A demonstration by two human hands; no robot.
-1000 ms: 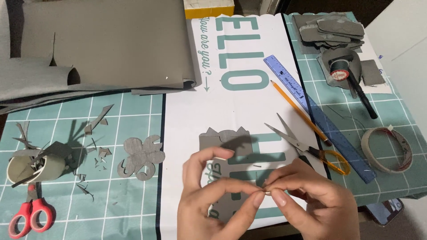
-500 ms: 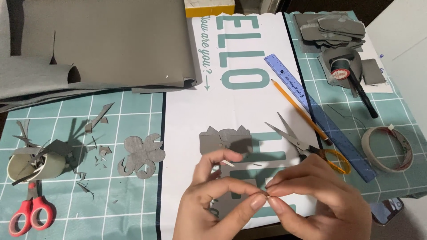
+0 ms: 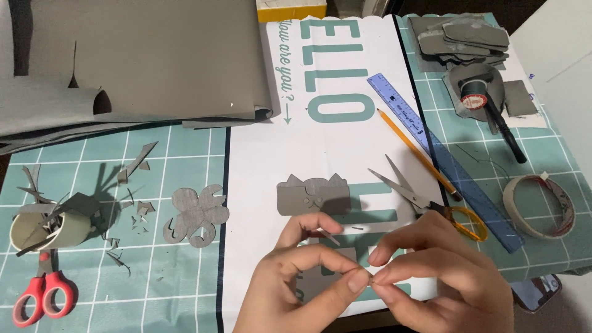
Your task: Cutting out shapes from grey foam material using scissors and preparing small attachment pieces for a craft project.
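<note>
In the head view, the left hand (image 3: 308,280) and the right hand (image 3: 431,271) meet just above the lower edge of the white paper sheet with large teal lettering (image 3: 259,185). Both are nearly closed into a pinch, thumb and forefinger tips pressed together around something very small and thin at the point where the hands touch; what it is cannot be made out. A thin grey sliver (image 3: 330,237) juts up by the left fingers.

Compared with the two earlier pictures, the hands sit in almost the same spot and the pinch is unchanged; only the fingers have curled a little differently, so the fine work between the fingertips goes on without a new step.

Just beyond the hands lies the flat grey felt cut-out with pointed corners (image 3: 312,196). The metal scissors with yellow handles (image 3: 425,200) rest just right of it, near the yellow pencil (image 3: 410,145) and the blue plastic ruler (image 3: 444,163). On the teal cutting mat (image 3: 92,290) lies a grey flower-shaped felt piece (image 3: 196,216).
</note>
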